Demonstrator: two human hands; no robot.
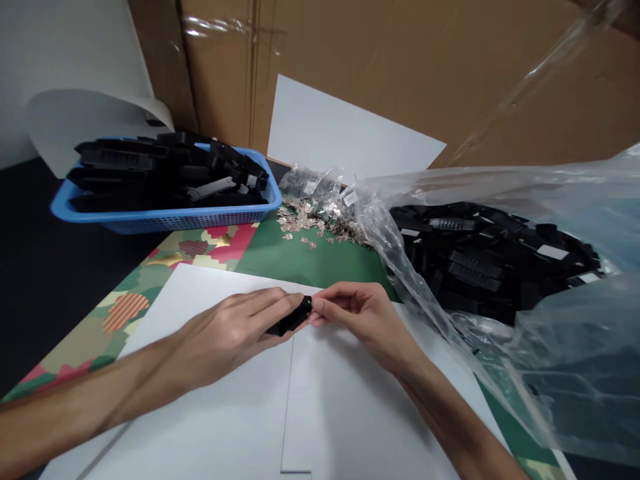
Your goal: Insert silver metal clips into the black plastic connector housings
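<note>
A small black plastic part (292, 320) lies in the grip of my left hand (240, 327), tilted up toward the right above the white sheet (215, 427). Fingers and thumb of that hand wrap round its sides. My right hand (360, 317) is closed in a pinch at the part's right end, thumb against the forefinger. Whatever sits between those fingertips is too small or hidden to name. Both hands meet near the middle of the view.
A blue basket (200, 219) heaped with black parts stands at the back left. Small metal pieces (320, 223) are spread at the centre back. On the right, a clear plastic bag (405, 267) holds more black parts (475, 267). Brown cardboard (350, 47) rises behind.
</note>
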